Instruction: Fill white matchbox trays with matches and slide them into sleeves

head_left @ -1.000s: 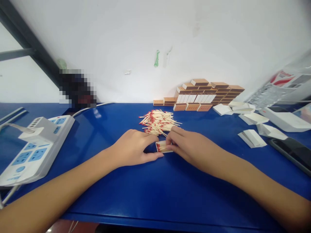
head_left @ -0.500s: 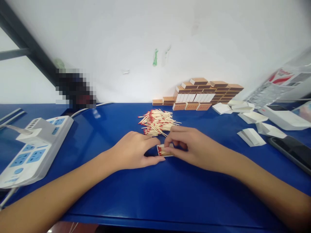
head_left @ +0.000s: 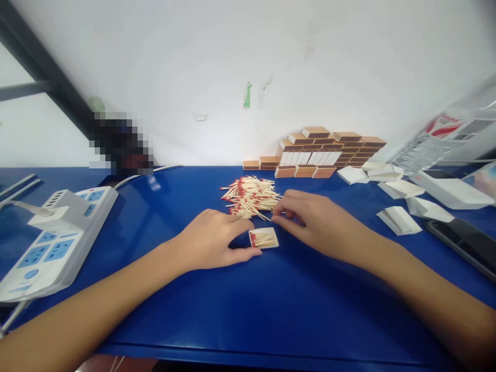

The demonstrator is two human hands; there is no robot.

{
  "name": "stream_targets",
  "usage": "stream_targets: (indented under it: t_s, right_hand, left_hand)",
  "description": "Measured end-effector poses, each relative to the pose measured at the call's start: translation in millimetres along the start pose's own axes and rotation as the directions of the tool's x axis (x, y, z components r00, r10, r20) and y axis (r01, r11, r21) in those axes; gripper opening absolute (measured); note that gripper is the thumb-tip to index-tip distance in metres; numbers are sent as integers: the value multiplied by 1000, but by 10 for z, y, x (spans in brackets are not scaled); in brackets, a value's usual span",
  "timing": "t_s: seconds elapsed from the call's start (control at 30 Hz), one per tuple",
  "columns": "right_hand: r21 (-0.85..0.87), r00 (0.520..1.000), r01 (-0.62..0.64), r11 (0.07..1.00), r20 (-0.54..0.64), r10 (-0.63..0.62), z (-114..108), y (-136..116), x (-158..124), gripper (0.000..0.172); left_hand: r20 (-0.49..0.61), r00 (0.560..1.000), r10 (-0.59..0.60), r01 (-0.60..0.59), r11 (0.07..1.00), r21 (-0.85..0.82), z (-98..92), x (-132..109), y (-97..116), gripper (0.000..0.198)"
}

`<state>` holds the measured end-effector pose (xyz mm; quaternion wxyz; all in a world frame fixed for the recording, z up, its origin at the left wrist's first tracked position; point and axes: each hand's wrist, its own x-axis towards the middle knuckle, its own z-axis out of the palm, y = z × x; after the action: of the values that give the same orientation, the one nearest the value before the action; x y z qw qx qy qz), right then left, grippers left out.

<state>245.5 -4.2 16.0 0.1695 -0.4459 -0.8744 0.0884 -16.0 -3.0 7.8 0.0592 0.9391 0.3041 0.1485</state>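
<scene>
My left hand (head_left: pixel 220 240) rests on the blue table with thumb and forefinger gripping the left end of a small white matchbox tray (head_left: pixel 274 236). Several red-tipped matches (head_left: pixel 263 239) lie inside it, heads toward the left. My right hand (head_left: pixel 304 214) is just up and right of the tray, fingers curled and thumb near the forefinger in a pinch. Its fingertips are at the right edge of a loose heap of matches (head_left: pixel 250 194), close to the end of one match; whether they hold one cannot be made out.
Stacked matchboxes (head_left: pixel 310 150) stand against the wall behind the heap. Folded white trays (head_left: pixel 399 219), a dark phone (head_left: pixel 465 248), a white box (head_left: pixel 451 188) and a plastic bottle (head_left: pixel 430 139) lie at right. A power strip (head_left: pixel 58 243) with a plugged-in adapter sits at left.
My right hand has moved from over the tray up and right to the heap's edge, uncovering the matches in the tray. My left hand has stayed on the tray.
</scene>
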Motion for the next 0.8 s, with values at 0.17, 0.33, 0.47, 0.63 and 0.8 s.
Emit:
stream_targets:
  t_s: [0.17, 0.33, 0.47, 0.63, 0.8]
  right_hand:
    - [-95, 993, -114, 989, 26, 117, -12, 289, 32, 11]
    - [-52, 989, -107, 993, 101, 112, 14, 360, 17, 17]
    - [-18, 992, -82, 996, 97, 83, -50, 275, -8, 19]
    - [45, 995, -12, 999, 101, 8, -101, -4, -33, 14]
    - [25, 994, -3, 1000, 109, 0, -39, -131, -64, 10]
  left_hand:
    - [22, 1000, -12, 11, 1000, 0, 3, -5, -8, 35]
    - [46, 999, -8, 8, 1000, 1, 10, -6, -11, 36]
    - [15, 999, -37, 37, 999, 6, 1, 1, -34, 37]
    - [10, 999, -54, 54, 999, -2, 13, 12, -46, 36]
    - [8, 998, -55, 55, 999, -2, 24, 4, -24, 36]
